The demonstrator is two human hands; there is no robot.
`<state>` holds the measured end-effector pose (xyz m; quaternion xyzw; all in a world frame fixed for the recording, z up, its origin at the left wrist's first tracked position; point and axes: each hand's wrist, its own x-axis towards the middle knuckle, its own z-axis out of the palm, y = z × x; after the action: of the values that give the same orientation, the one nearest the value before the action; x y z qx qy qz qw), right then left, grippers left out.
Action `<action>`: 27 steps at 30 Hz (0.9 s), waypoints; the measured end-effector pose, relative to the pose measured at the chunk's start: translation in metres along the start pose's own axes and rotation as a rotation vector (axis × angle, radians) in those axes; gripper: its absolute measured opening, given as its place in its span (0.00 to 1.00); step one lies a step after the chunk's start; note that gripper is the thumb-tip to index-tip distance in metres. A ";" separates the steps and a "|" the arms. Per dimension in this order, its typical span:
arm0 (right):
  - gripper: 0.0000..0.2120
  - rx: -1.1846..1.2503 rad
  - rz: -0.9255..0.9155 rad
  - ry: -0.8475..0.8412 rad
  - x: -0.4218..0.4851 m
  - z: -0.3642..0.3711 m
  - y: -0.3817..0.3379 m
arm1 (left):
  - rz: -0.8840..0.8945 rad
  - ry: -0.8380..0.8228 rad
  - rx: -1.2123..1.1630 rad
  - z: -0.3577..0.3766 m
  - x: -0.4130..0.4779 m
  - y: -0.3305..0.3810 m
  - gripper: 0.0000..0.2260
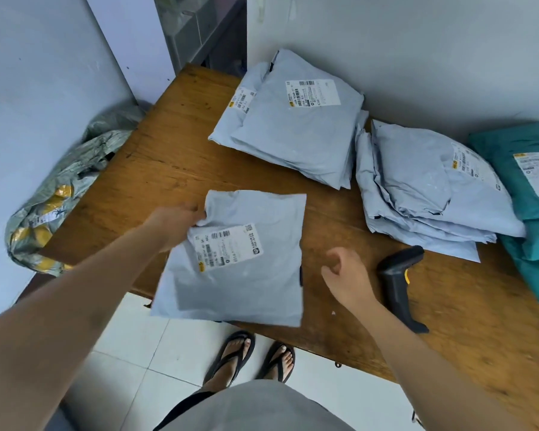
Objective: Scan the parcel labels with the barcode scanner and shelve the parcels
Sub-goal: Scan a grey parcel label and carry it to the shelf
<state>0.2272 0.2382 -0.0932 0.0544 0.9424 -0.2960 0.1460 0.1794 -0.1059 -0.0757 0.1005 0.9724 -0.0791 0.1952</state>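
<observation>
1. Head view, far left: a crumpled green-grey sack (pixel 59 194) with yellow patches slumps on the floor against the wall, just beside the wooden tabletop (pixel 168 150).
2. The left hand (pixel 175 223) reaches across the tabletop's corner, its grip pinched on the upper left corner of a grey parcel (pixel 240 281). The parcel lies label-up and its lower part overhangs the near edge above the tiled floor. Whether it rests on the wood or is lifted cannot be told.
3. The white label (pixel 227 245) faces the camera, just below the pinching fingers, where the plastic is bunched.
4. The right hand (pixel 346 275) hovers between parcel and barcode scanner (pixel 399 281), its grip loose, fingers half curled and holding nothing. The black scanner lies on its side on the tabletop, handle toward the near edge.
5. Behind, a stack of grey parcels (pixel 293 129) sits by the wall, a second grey stack (pixel 433 194) is just right of it, and teal parcels (pixel 526 188) lie at the far right.
6. Judged risks: held by one corner only, the slick bag could slip and slide off the overhanging edge. The bunching by the label may crease the barcode and spoil the read. A hurried reach could nudge the scanner toward the edge.
</observation>
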 end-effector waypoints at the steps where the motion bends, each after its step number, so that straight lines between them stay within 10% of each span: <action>1: 0.15 0.088 0.059 -0.059 0.005 0.003 -0.005 | 0.012 0.039 0.019 -0.002 0.005 -0.011 0.18; 5: 0.20 0.506 0.384 -0.301 0.017 0.007 -0.034 | -0.199 0.224 -0.181 -0.008 0.022 -0.018 0.16; 13: 0.08 0.715 0.659 -0.534 0.000 0.050 -0.078 | -0.615 0.013 -0.668 0.022 -0.039 0.067 0.38; 18: 0.20 0.289 0.604 -0.058 0.013 0.041 -0.071 | -1.189 0.089 -1.155 0.054 -0.107 0.074 0.33; 23: 0.25 0.013 0.229 -0.107 0.044 0.035 -0.094 | -1.018 -0.073 -1.714 0.070 -0.115 0.061 0.15; 27: 0.34 0.034 0.234 -0.285 0.050 0.046 -0.109 | -0.793 0.104 -1.569 0.061 -0.099 0.047 0.18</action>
<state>0.1705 0.1234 -0.0850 0.1236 0.8943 -0.2976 0.3105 0.3018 -0.0883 -0.0980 -0.4041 0.7174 0.5544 0.1215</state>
